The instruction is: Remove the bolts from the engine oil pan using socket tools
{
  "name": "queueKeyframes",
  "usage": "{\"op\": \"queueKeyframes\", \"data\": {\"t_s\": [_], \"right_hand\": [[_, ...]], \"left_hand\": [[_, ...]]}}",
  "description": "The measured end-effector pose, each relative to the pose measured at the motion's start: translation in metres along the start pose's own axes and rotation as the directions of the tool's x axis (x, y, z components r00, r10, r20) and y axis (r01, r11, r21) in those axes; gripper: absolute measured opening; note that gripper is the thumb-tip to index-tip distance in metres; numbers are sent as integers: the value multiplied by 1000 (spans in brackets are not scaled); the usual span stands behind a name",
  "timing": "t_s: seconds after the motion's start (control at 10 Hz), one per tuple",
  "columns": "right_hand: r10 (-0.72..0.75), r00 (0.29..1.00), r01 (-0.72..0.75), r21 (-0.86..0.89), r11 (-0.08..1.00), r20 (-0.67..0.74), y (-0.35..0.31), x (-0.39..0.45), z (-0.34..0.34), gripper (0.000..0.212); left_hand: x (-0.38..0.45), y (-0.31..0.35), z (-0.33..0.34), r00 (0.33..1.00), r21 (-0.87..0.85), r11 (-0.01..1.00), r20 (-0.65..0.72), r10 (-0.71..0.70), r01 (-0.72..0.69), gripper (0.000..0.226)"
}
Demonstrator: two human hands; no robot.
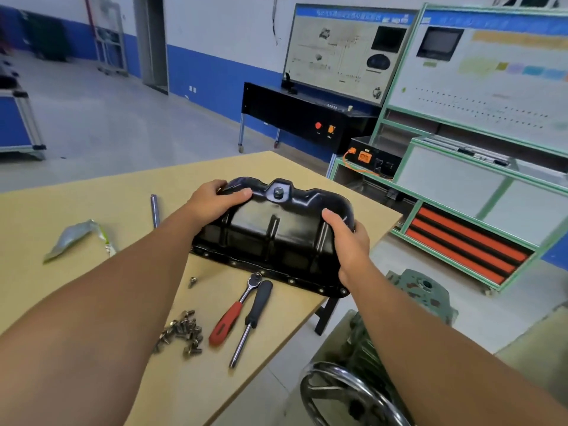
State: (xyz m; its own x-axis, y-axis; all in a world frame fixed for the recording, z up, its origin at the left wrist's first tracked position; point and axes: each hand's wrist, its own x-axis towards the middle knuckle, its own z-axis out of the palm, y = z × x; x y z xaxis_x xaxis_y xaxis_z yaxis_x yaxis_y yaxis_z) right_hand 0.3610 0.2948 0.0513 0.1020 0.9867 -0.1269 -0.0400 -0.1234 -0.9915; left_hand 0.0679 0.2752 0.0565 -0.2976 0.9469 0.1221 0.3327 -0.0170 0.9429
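A black engine oil pan (270,232) sits upside down on the tan table (92,195), its bolt flange along the near side and a drain plug (278,192) on top. My left hand (215,198) grips the pan's far left end. My right hand (350,244) grips its right end. A pile of several loose bolts (183,332) lies near the front, with one single bolt (192,281) apart from it. A red-handled ratchet (235,309) and a black-handled socket driver (250,321) lie side by side just in front of the pan.
A metal extension bar (154,210) and a crumpled silver wrapper (76,238) lie on the table's left. Below the right edge are a chrome wheel (344,395) and a green engine stand (421,290). Training panels and a green cabinet (461,195) stand to the right.
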Motion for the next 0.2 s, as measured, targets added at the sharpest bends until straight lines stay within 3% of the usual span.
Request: {"op": "queueKeyframes", "data": {"t_s": [0.1,0.2], "right_hand": [[-15,1000,15,-134,991,-3,-8,-10,-8,72],[-129,991,101,-383,918,-47,-14,-22,-20,67]], "left_hand": [[-4,10,7,999,57,998,-1,-40,40,79],[-12,33,25,989,332,941,-150,-12,62,55]]}}
